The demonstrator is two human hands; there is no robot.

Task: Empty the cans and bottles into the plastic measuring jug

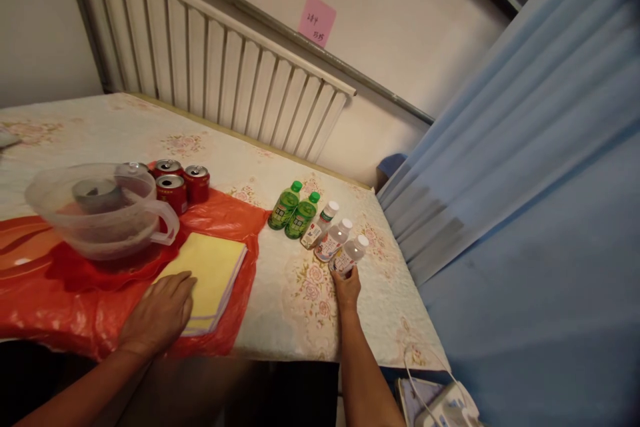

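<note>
My left hand (163, 310) lies flat on the lower left part of a folded yellow cloth (213, 273), which rests on a red plastic sheet (235, 210). At the right, my right hand (348, 285) has its fingers round the base of a clear bottle with a white cap (350, 255). That bottle stands at the near end of a slanting row, beside another white-capped bottle (333, 240), a third one with a green-and-white label (320, 224), and two green bottles (302, 215) (285, 205).
A clear plastic jug (100, 233) sits on the red sheet, left of the cloth, with several red cans (197, 185) behind it. A radiator (225, 73) runs along the wall. Blue curtains (540, 180) hang at the right; a white device (450, 407) is below the table's right corner.
</note>
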